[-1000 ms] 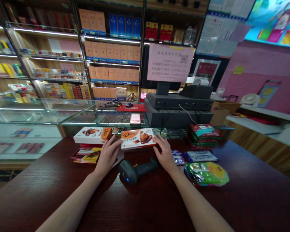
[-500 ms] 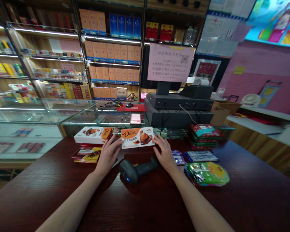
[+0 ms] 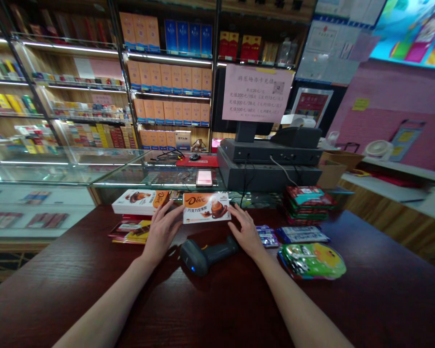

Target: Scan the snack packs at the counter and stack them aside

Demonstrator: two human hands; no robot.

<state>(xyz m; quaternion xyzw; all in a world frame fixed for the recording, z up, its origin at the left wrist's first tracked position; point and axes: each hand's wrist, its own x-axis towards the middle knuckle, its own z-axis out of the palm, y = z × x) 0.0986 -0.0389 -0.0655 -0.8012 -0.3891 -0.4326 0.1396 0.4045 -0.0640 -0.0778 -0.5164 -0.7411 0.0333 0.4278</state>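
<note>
An orange and white Dove chocolate box [image 3: 206, 207] is held tilted up on edge above the dark wooden counter [image 3: 217, 299]. My left hand [image 3: 162, 231] grips its left end and my right hand [image 3: 247, 230] grips its right end, fingers pressed against the box sides. A black barcode scanner [image 3: 206, 253] lies on the counter just in front of the box, between my wrists. A second Dove box [image 3: 140, 201] rests on a stack of flat chocolate packs [image 3: 127, 232] to the left.
Right of my hand lie small blue packets [image 3: 267, 237], a blue wrapper [image 3: 301, 234], a green and yellow snack bag [image 3: 311, 261] and a stack of red and green packs [image 3: 306, 203]. A cash register with a pink sign [image 3: 268, 164] stands behind. Glass display cases [image 3: 68, 166] and stocked shelves fill the left.
The Dove box has been tipped up more upright between both hands, its face now turned toward me. Both hands stay at its ends.
</note>
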